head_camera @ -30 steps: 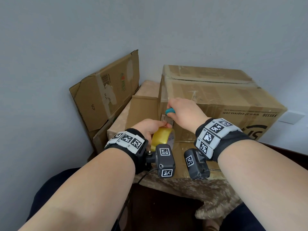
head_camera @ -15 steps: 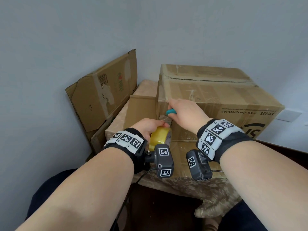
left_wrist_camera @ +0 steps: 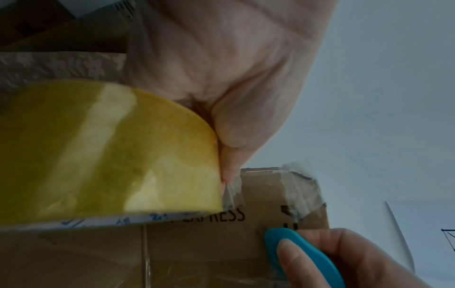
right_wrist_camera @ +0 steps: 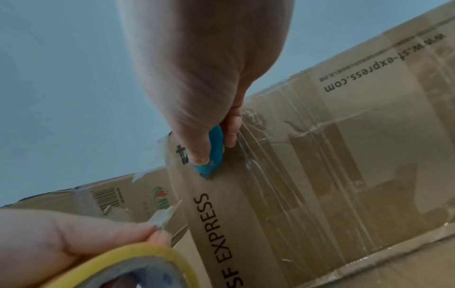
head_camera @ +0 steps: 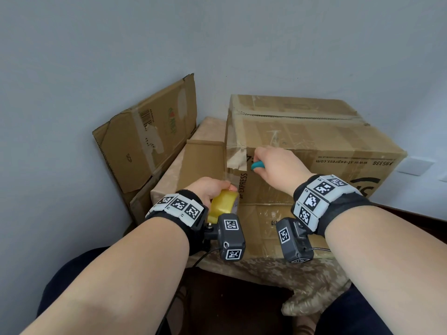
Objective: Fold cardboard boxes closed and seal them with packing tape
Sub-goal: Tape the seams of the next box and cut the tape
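Head view: left hand (head_camera: 208, 189) grips tape roll (head_camera: 223, 204) at 7 o'clock of cardboard box (head_camera: 314, 141), just beside its near corner. Right hand (head_camera: 278, 165) holds teal cutter (head_camera: 257, 165) against the box front, at 1 o'clock from the roll.

Left wrist view: roll (left_wrist_camera: 105, 152) clamped under thumb; cutter (left_wrist_camera: 302, 253) at 4 o'clock, touching the box (left_wrist_camera: 265, 194).

Right wrist view: cutter (right_wrist_camera: 211, 155) pinched, tip on the box (right_wrist_camera: 320, 175); roll (right_wrist_camera: 138, 259) at 7 o'clock.

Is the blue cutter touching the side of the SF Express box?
Touching. In the right wrist view the blue cutter tip presses against the box side, with no gap visible.
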